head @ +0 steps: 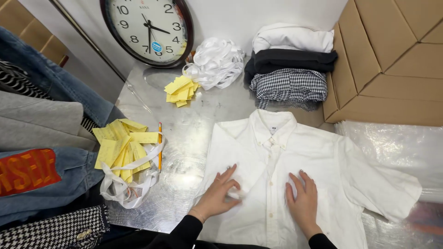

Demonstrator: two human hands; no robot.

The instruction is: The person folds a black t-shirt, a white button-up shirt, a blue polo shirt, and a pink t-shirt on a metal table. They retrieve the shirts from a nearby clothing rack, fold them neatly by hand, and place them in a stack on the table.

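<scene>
While flat, shirt (323, 152) under right grip (303, 203)

Surface: shiny metal table (194, 138).
Landmark: white shirt (295, 157), spread flat at the near edge.
Behind it: stack of folded clothes (290, 64).
Far-left of it: white straps (217, 62), small yellow slips (181, 91), leaning clock (147, 28).
Left of it: pencil (160, 145), yellow tags (121, 146).
</scene>
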